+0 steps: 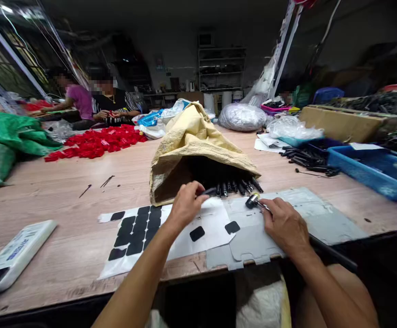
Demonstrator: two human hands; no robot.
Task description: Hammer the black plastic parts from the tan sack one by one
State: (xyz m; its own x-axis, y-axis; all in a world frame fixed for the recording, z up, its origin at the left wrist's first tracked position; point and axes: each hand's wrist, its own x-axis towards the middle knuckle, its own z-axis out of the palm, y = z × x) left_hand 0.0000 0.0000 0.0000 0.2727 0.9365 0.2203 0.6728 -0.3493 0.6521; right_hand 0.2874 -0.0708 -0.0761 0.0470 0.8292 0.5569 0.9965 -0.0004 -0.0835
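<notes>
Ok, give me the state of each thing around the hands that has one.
Left hand: closed on a black part at the sack's mouth.
Right hand: closed around a black-handled rod, metallic head to the left.
Yellow sack: lying down, mouth open, dark parts poking out.
White sheet: lying on the table, black patches mostly in rows, some apart.
Blue tray: open-topped.
Red pieces: loosely heaped.

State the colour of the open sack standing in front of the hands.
The sack is pale yellow; it shows best in the head view.
</notes>
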